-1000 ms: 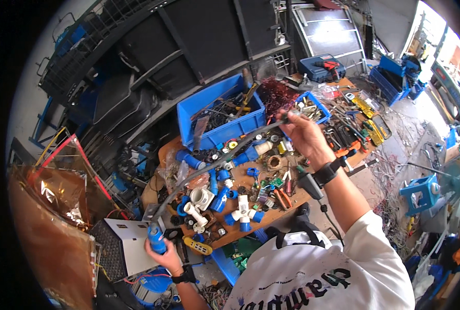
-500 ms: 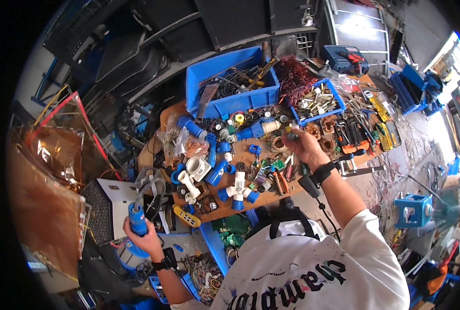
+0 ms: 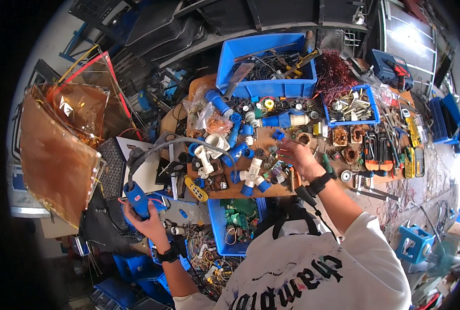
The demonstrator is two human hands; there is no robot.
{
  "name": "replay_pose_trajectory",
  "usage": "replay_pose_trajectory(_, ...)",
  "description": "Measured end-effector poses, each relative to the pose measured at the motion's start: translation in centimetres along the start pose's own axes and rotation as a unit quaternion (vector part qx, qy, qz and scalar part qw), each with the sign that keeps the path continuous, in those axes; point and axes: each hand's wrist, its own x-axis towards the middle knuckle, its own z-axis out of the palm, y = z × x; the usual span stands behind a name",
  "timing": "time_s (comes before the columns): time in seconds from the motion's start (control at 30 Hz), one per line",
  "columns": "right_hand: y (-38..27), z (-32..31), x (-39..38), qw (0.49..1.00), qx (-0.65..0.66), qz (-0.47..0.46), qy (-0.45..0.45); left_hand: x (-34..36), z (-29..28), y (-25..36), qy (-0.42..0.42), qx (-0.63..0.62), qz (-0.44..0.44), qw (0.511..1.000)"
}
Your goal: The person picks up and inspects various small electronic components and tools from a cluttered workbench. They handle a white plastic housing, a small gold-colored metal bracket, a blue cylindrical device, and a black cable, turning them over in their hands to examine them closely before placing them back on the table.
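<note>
My left hand [image 3: 148, 225] is wrapped round a blue cylindrical plug connector [image 3: 136, 199], held off the bench's left end. A thick grey cable [image 3: 160, 144] rises from its top and arcs over to the bench. Above the middle of the bench, my right hand [image 3: 301, 156] reaches leftward with fingers apart, and nothing shows in it. Close to its fingertips lie a small blue plastic part [image 3: 278, 134] and a cluster of small green circuit pieces [image 3: 277, 173]. A white cross-shaped pipe fitting with blue ends [image 3: 251, 174] lies left of that hand.
A large blue bin [image 3: 271, 90] of tools and a smaller blue tray of metal bolts [image 3: 351, 123] stand at the back. Hand tools and hex keys [image 3: 378, 150] cover the right side. Below the front edge sits a blue bin of green boards [image 3: 220, 227].
The view has swung left. My right hand has moved from beside the bolt tray toward the circuit pieces, its fingers spreading. The plug connector stays in my left hand, and its cable now shows more fully.
</note>
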Motion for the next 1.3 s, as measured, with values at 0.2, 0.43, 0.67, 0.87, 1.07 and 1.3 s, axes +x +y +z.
replay_pose_trajectory(0.2, -4.0, 0.4, -3.6, 0.997, 0.023, -0.020, -0.074, -2.7, 2.1, 3.8, -0.013, -0.028, 0.005, 1.000)
replay_pose_trajectory(0.43, -7.6, 5.7, -11.2, 0.949, -0.146, -0.112, -0.258, -4.8, 6.2, 8.7, -0.084, -0.067, 0.061, 0.992)
replay_pose_trajectory(0.67, -8.2, 13.2, -14.6, 0.946, 0.059, -0.089, -0.307, -6.4, 10.0, 12.8, -0.072, -0.091, 0.269, 0.956)
replay_pose_trajectory(0.87, -11.5, 15.8, -16.7, 0.895, 0.341, -0.047, -0.282, -6.8, 11.2, 15.0, -0.052, -0.061, 0.358, 0.930)
replay_pose_trajectory(1.07, -12.4, 15.8, -17.7, 0.896, 0.323, -0.065, -0.297, -6.4, 10.5, 17.6, -0.088, -0.001, 0.380, 0.921)
replay_pose_trajectory(1.3, -12.2, 15.3, -18.1, 0.890, 0.289, -0.082, -0.343, -6.7, 9.9, 18.0, -0.122, -0.003, 0.360, 0.925)
